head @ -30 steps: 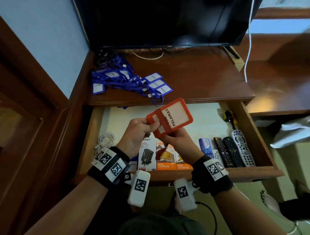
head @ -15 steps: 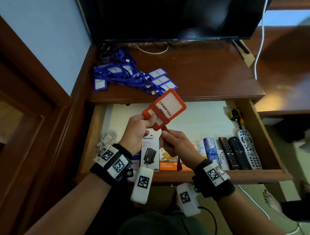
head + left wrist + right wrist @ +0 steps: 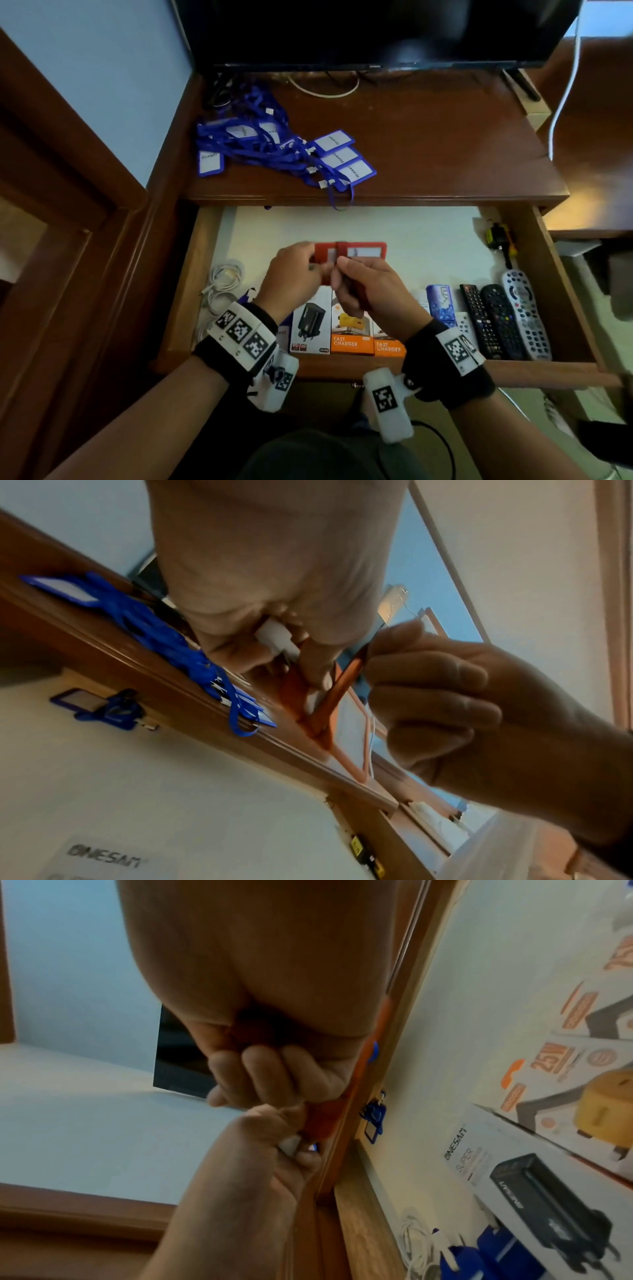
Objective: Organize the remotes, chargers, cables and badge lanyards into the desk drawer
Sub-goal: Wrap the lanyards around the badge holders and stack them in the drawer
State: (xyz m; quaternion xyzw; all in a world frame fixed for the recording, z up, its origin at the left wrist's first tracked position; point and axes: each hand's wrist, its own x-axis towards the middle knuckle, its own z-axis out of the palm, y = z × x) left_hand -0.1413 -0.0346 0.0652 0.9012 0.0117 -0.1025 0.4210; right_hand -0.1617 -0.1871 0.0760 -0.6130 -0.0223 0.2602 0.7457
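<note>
An orange badge holder (image 3: 363, 251) with its orange strap wound round it is low over the open drawer (image 3: 548, 371). My left hand (image 3: 308, 263) pinches the holder's left end and the white clip (image 3: 274, 639). My right hand (image 3: 346, 274) is curled round the orange strap (image 3: 332, 696) at the holder's middle. A tangle of blue badge lanyards (image 3: 274, 150) lies on the desk top. In the drawer are three remotes (image 3: 493, 318) at the right, charger boxes (image 3: 352, 329) along the front, and a coiled white cable (image 3: 224, 277) at the left.
A dark TV (image 3: 376, 31) stands at the back of the desk (image 3: 445, 154), with a white cord (image 3: 561, 102) hanging at its right. A yellow-and-black tool (image 3: 498, 240) lies in the drawer's far right corner. A blue box (image 3: 440, 305) stands left of the remotes.
The orange badge holder has come down from a raised, tilted position to lie nearly flat just over the drawer. Both hands dropped with it, and the right hand closed in on the strap.
</note>
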